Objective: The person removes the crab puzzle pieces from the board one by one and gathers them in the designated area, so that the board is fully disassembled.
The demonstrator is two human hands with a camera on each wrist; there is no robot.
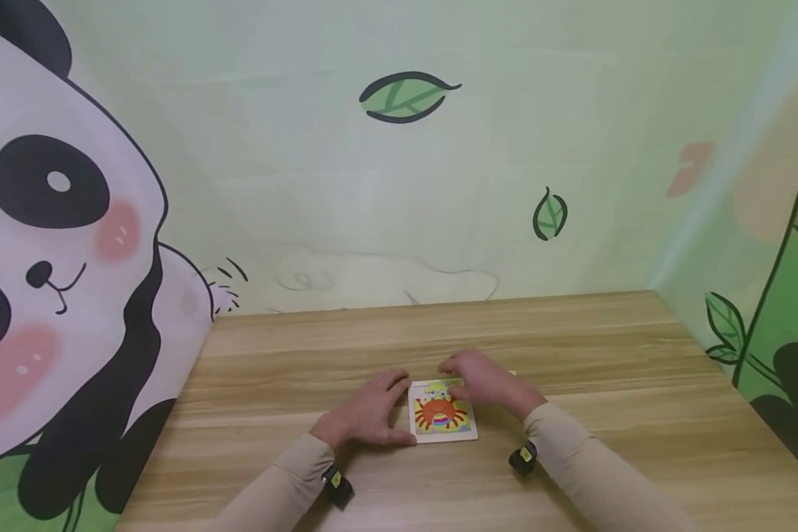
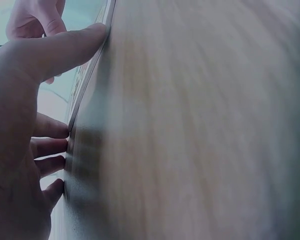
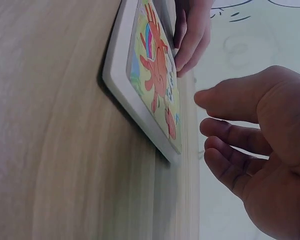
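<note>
- Black and white, a large printed panda (image 1: 73, 185) fills the left of the pale green backdrop (image 1: 273, 148).
- Wood-grained, the table (image 1: 253, 369) spreads below it, giving the work a flat, firm support.
- Beige, the left sleeve (image 1: 279, 480) reaches in from the near side, a black wrist device (image 1: 338, 489) at its cuff, presumably so that it faces that hand's work.
- The left hand (image 1: 369, 414) lies spread along the board's left side, thumb at the near corner, fingertips toward the far corner; it touches the edge without wrapping round it, probably to steady the board.
- The crab picture board (image 1: 441, 415) lies flat on the table between the hands, its light rim leaving the red crab uncovered for the most part.
- The right hand (image 1: 482, 380) hovers at the far right corner, fingers loosely bent, thumb a little apart from them; nothing shows in its grasp, and its raised position seems to leave room above the picture.
- A yellow sliver (image 1: 513, 372) shows just beyond the right wrist, too hidden to identify.
- The right sleeve (image 1: 592, 458) and its black device (image 1: 524, 458) mirror the other arm.
</note>
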